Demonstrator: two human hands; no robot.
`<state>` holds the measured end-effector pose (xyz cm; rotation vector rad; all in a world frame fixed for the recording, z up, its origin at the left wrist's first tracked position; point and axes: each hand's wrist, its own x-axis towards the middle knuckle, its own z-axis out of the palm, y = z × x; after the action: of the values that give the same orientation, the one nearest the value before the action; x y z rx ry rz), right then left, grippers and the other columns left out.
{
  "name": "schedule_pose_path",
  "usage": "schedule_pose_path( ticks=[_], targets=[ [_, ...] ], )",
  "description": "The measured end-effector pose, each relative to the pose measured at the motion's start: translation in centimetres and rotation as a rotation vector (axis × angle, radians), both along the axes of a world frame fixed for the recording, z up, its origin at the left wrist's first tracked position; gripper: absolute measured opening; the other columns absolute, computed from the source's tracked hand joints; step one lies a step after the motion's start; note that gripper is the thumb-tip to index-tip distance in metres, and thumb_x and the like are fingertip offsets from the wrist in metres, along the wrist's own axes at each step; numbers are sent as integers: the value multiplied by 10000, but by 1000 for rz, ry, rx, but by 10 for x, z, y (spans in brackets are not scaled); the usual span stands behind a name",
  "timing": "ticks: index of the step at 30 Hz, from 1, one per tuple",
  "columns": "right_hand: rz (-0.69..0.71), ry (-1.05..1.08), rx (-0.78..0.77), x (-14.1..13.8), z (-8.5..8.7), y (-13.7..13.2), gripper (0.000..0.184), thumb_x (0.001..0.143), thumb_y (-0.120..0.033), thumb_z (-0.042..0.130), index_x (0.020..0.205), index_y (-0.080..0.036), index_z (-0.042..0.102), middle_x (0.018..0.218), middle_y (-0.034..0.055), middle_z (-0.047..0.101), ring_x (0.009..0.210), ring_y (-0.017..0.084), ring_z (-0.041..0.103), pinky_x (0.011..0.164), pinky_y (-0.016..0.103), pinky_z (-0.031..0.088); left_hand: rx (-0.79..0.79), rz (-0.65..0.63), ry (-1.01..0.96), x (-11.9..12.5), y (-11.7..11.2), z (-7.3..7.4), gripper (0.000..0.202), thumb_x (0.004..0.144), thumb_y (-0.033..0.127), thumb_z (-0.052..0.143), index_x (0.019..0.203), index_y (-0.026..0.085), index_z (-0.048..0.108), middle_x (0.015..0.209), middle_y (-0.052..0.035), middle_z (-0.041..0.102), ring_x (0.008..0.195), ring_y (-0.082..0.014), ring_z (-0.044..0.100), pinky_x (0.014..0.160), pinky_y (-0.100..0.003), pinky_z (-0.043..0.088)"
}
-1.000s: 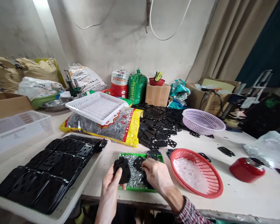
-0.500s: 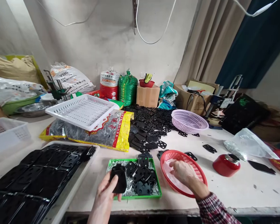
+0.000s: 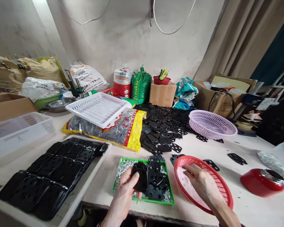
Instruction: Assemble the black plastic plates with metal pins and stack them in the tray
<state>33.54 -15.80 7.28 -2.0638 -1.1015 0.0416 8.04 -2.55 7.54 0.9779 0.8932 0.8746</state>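
My left hand point(image 3: 125, 192) grips a flat black plastic plate point(image 3: 140, 179), thumb on its face, above the near left part of a green tray point(image 3: 153, 200). In that tray lie shiny metal pins and several loose black plates point(image 3: 156, 191). My right hand point(image 3: 200, 179) reaches into a red plastic basket point(image 3: 223, 186), fingers bent together and pointing down at whitish contents point(image 3: 183, 179) too fine to make out. Whatever its fingertips pinch is hidden.
A white tray point(image 3: 94, 171) at the left holds rows of stacked black plates. Behind lie a heap of black plates point(image 3: 163, 116), a yellow-edged bag point(image 3: 132, 138) under a white slotted tray point(image 3: 98, 108), and a lilac basket point(image 3: 211, 126). A red metal-topped container point(image 3: 257, 183) stands right.
The view has swung left, so everything sits farther right in the picture. My left hand still holds the black plate over the green tray; my right hand stays in the red basket.
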Motion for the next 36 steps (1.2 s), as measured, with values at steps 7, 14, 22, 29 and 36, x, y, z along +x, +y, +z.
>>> schedule_pose_path(
  ticks=[7,14,22,29,36],
  targets=[
    [255,755,302,-68,49,34,247,699,-434,786,738,-199,718,737,34,692,693,199,620,646,308,513,-95,-255,-111,8,-13,10,482,786,423,775,1205,198,694,1097,-110,679,667,-142,569,455,-235,468],
    [254,892,362,-97,38,57,341,674,-504,800,780,-188,727,785,37,702,719,193,618,688,296,508,-35,-280,-91,12,-21,11,471,791,437,757,1202,212,708,1104,-95,686,715,-167,577,458,-240,491],
    [241,765,294,-98,37,55,249,738,-432,746,749,-184,728,740,26,707,689,185,631,644,268,500,77,-248,11,12,-16,-2,519,817,492,715,1233,185,671,1011,-82,680,672,-153,577,471,-242,509],
    [250,475,226,-98,40,55,187,815,-345,620,770,-207,737,784,37,754,761,210,695,713,289,538,55,-149,75,8,-14,-10,609,785,543,729,1282,200,648,1221,-123,638,693,-171,616,528,-302,560],
    [367,139,184,-92,35,52,212,874,-215,517,810,-214,719,811,45,748,768,201,690,717,310,536,101,-178,214,4,-12,-9,725,787,569,710,1369,158,574,1249,-165,618,709,-170,610,576,-295,556]
  ],
)
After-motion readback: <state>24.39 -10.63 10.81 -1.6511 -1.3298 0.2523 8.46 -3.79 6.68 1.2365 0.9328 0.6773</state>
